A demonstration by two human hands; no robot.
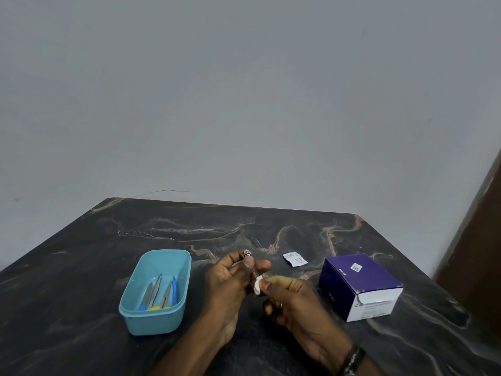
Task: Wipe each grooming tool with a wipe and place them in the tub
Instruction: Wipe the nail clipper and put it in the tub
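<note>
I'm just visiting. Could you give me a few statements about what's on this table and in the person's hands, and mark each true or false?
1. The blue tub already holds several tools. True.
2. The right hand pinches a white wipe. True.
3. The left hand is empty. False: it holds a small metal tool.
4. The purple box sits left of the tub. False: it sits to the right.
5. A torn wipe packet lies on the table. True.

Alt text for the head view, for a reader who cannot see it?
Over a dark marble table, the left hand holds a small metal grooming tool while the right hand pinches a white wipe against it. A blue tub holding tools sits left.
</note>
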